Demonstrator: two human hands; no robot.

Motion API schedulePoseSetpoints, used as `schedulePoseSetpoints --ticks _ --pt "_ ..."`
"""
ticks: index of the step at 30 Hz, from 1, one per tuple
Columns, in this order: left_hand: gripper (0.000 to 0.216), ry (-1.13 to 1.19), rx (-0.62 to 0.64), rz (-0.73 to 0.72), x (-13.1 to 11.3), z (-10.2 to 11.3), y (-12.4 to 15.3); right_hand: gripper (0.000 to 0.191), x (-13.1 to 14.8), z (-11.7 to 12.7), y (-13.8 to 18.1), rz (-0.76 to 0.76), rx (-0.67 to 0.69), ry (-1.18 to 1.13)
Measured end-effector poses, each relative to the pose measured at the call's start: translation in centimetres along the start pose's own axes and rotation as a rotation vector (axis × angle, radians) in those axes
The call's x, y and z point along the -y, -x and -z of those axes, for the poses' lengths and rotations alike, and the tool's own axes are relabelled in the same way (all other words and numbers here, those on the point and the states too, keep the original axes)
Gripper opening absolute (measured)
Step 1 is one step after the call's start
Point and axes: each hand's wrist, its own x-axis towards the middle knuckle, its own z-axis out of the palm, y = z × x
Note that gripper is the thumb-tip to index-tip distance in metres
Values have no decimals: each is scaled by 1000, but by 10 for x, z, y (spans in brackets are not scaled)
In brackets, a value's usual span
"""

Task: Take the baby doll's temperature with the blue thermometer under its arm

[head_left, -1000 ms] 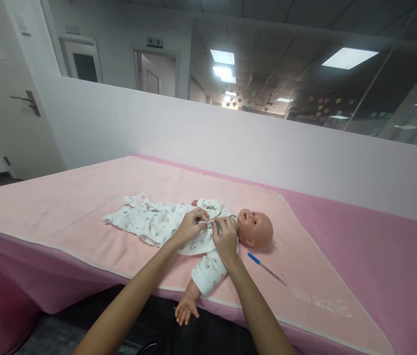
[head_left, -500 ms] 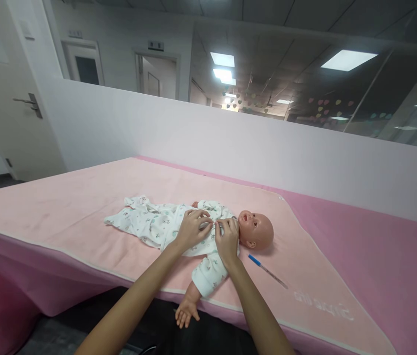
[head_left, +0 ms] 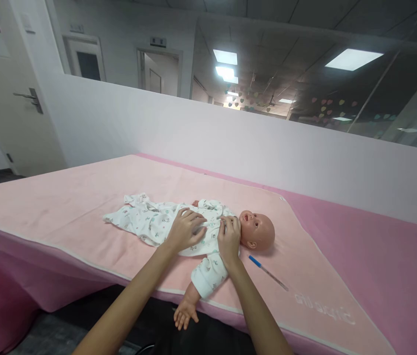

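A baby doll [head_left: 258, 231] lies on its back with its bald head to the right, dressed in a white patterned baby romper [head_left: 156, 221]. My left hand [head_left: 186, 229] rests on the romper's front at the belly, its fingers apart and holding nothing. Near the collar, my right hand [head_left: 229, 239] has its fingers bent and closed together on the chest cloth; the fingertips partly hide what they pinch. One doll arm, with its bare hand [head_left: 186, 311], reaches over the table's near edge. The legs of the romper lie flat to the left.
A blue-capped pen [head_left: 267, 272] lies right of the doll, below its head. The pale pink mat [head_left: 83, 192] covers a table with a darker pink cloth [head_left: 378, 246]. Behind stands a white partition [head_left: 230, 143] with glass above; a door [head_left: 16, 103] is at left.
My left hand has drawn back to the left from the chest and spread its fingers. My right hand has shifted slightly right, toward the collar. The doll stays in place.
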Motion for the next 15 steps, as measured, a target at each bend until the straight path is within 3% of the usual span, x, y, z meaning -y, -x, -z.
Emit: schedulePoseSetpoints --ticks 7,12,15 --pt "21 -37 -18 73 11 14 17 29 7 3 5 165 12 128" --pt "17 -40 -53 100 8 12 20 21 26 -1 -1 396 207 100" --pt "14 -35 -54 96 7 10 19 11 36 -11 -6 401 293 105"
